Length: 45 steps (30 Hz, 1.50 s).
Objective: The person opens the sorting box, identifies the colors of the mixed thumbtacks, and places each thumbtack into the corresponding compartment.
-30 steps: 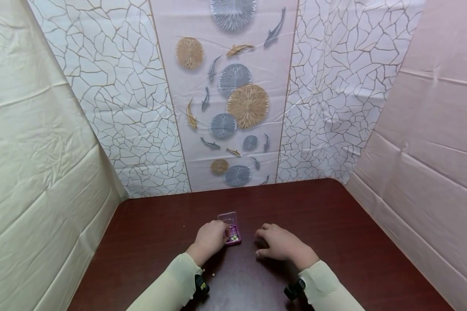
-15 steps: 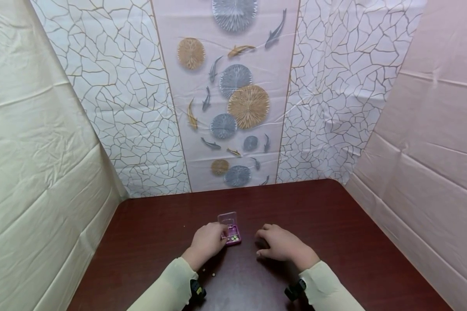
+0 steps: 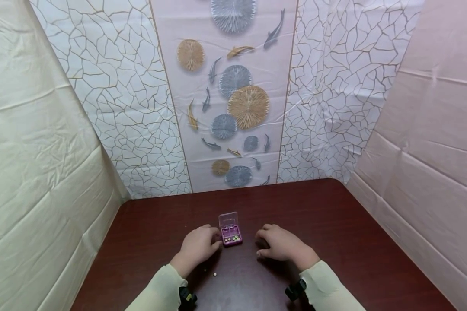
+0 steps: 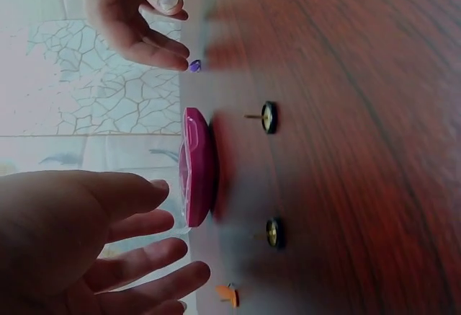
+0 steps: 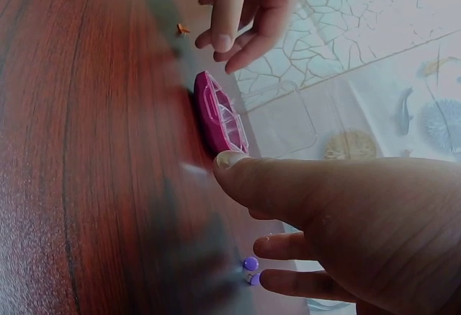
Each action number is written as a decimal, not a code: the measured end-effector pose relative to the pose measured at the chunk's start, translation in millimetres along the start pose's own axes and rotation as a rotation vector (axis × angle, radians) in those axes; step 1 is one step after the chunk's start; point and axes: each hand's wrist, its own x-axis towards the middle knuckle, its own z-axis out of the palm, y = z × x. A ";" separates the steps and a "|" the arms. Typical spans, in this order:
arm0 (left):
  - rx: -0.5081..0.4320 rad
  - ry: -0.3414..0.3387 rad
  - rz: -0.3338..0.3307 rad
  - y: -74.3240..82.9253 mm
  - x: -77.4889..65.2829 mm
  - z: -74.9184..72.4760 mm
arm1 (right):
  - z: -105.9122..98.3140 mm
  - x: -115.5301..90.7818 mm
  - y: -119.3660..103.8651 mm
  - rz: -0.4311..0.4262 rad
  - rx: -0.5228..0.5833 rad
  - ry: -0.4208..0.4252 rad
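Observation:
A small magenta compartment box stands on the table with its clear hinged lid raised. Several tiny light and yellow-green studs lie in its front compartments. My left hand rests just left of the box, fingers relaxed and holding nothing. To the right of the box, apart from it, my right hand lies with loosely bent fingers and nothing visible in them. Black stud earrings with gold posts lie nearer to me. An orange stud is by the left hand, and purple studs are by the right fingers.
The dark red-brown table has a glossy wood-grain top. Patterned cloth hangs behind it, and pale cloth walls stand at both sides. A tiny pale speck lies on the table's left part.
My left hand has drawn back to the left from over the box, uncovering its compartments and the studs inside. The right hand has stayed in place.

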 end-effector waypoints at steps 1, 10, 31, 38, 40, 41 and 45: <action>0.000 0.001 -0.005 -1.0 -1.4 -0.4 | -0.2 0.0 0.1 0.001 0.001 0.000; 0.004 -0.025 0.008 -7.5 -11.2 -4.8 | -0.7 -0.3 1.5 0.011 -0.003 0.005; -0.093 -0.285 0.041 -15.9 -39.9 -23.2 | 2.7 1.6 0.0 -0.005 0.010 0.006; -0.092 -0.236 0.094 -20.0 -43.6 -17.8 | -0.2 2.4 -2.1 0.002 0.025 -0.008; -0.089 -0.223 0.101 -20.0 -44.4 -17.5 | -0.2 2.4 -2.5 0.001 0.022 -0.007; -0.085 -0.221 0.098 -19.9 -44.6 -17.6 | -0.2 2.4 -2.8 0.000 0.020 -0.007; -0.081 -0.229 0.079 -19.7 -45.5 -18.0 | -1.1 2.2 -3.9 -0.001 0.016 -0.003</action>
